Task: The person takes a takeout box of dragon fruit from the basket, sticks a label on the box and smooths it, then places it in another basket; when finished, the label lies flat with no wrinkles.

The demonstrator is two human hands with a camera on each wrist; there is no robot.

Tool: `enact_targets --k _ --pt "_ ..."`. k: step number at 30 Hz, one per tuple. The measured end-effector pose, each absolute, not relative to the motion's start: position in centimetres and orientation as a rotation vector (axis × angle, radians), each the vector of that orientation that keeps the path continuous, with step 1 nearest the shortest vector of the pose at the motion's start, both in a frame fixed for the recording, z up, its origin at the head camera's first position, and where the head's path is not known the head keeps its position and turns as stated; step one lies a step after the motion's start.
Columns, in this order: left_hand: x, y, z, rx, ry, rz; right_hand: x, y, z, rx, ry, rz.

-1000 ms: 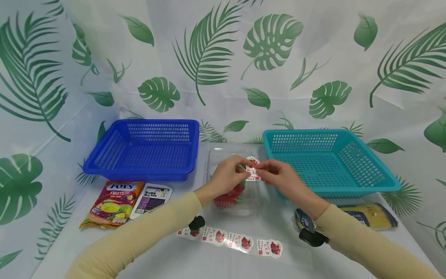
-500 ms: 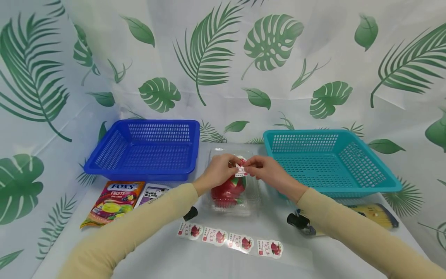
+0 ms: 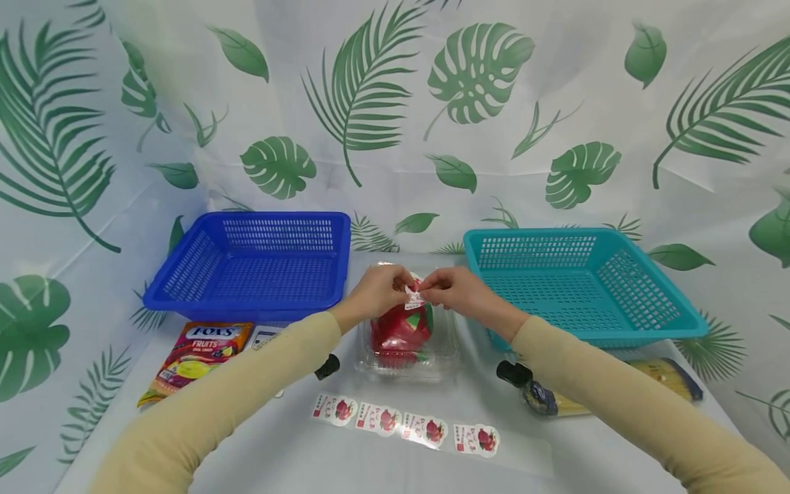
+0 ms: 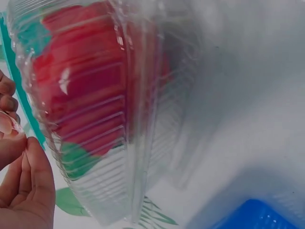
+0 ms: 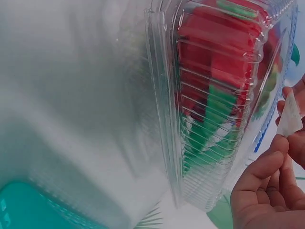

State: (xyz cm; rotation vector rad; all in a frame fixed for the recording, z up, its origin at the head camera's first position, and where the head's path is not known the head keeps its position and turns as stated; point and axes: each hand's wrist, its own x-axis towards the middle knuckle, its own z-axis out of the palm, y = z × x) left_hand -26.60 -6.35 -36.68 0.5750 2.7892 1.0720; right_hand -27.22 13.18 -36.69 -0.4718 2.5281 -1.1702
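Observation:
Above a clear plastic clamshell box (image 3: 447,353), my left hand (image 3: 375,291) and right hand (image 3: 461,291) pinch a small white sticker (image 3: 413,302) between thumbs and fingertips, one hand at each side. Red fruit print shows on its front. In the right wrist view the pale back of the sticker (image 5: 289,118) faces the camera, its edge bent. The box is closed over red dragon fruit (image 3: 398,336) with green tips, also seen through the ribbed wall as red fruit (image 4: 86,81) in the left wrist view. The fingers cover part of the lid.
A strip of several dragon fruit stickers (image 3: 426,429) lies in front of the box. Behind left stands a blue basket (image 3: 247,309), behind right a teal basket (image 3: 592,333). A candy bag (image 3: 197,357) lies left; a yellow pasta pack (image 3: 669,381) is partly behind the right sleeve.
Both hands have moved left with the sticker, from the box's right side to over the fruit. The sticker strip and baskets stay in place.

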Motion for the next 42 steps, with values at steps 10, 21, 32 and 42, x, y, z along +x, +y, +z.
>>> enact_targets --k 10,21,32,42 --pt "-26.9 -6.7 -36.8 0.612 2.785 0.991 -27.8 12.6 -37.4 -0.501 2.503 -1.145" --pt "-27.0 -6.8 -36.8 0.603 2.776 0.971 -27.9 12.4 -37.8 -0.522 2.525 -1.117" --pt "-26.6 -6.4 -37.0 0.585 2.770 0.982 -27.9 12.2 -37.8 -0.516 2.564 -1.041" --pt "-26.5 -6.1 -37.4 0.622 2.841 0.923 -27.8 11.8 -37.7 -0.647 2.643 -0.923"
